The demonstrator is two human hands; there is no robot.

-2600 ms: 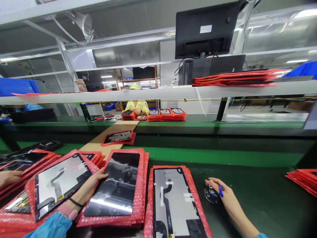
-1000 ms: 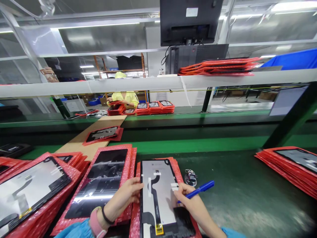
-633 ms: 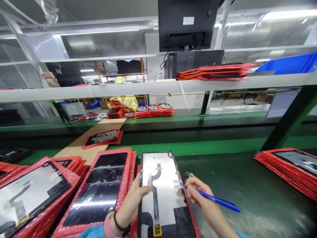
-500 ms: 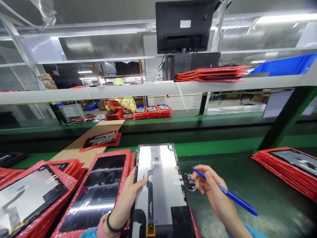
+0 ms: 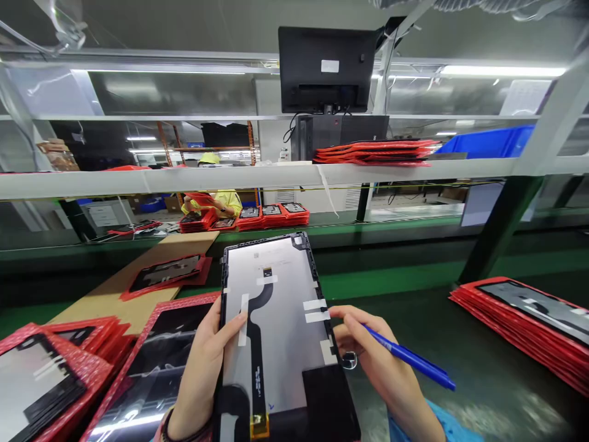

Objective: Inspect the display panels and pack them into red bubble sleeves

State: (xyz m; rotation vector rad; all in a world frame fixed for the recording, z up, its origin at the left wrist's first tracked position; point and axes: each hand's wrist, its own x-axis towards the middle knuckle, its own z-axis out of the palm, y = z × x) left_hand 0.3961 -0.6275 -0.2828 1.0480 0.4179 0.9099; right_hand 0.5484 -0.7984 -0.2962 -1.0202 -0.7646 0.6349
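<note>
Bench, dark green, spreads under your work. Grey-backed panel is now up in your hands, no longer lying low; it tips toward you, so back seems easier to look at. Left hand grips left edge: thumb on back, other fingers mostly hidden. Right hand pinches blue pen, which looks clear of panel, so likely no writing now. Pointing finger is at right edge, touching or nearly, beside white tape strips. Tiny blue mark sits low on back.
</note>
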